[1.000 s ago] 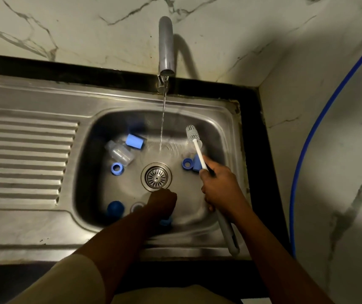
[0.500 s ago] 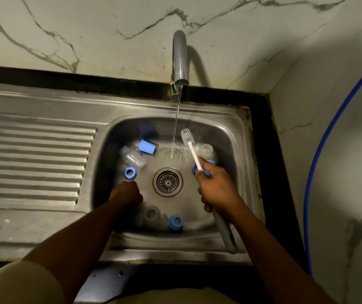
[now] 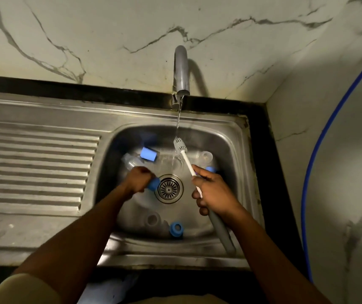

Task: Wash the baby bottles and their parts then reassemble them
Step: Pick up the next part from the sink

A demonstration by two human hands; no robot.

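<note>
Fingers of the left hand (image 3: 138, 182) curl round a blue bottle ring (image 3: 153, 184) just left of the drain (image 3: 168, 189). Light, stiff and likely slippery when wet, it wants holding by its rim. Right hand (image 3: 215, 190) grips the bottle brush (image 3: 185, 157) mid-handle, bristles beneath the faucet (image 3: 181, 69) stream.

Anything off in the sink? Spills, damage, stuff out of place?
Nothing stands out. Bottle parts lie loose in the sink, as expected mid-wash: a blue cap, a blue ring, a clear bottle. The tap runs onto the brush. No spill or damage visible.
</note>
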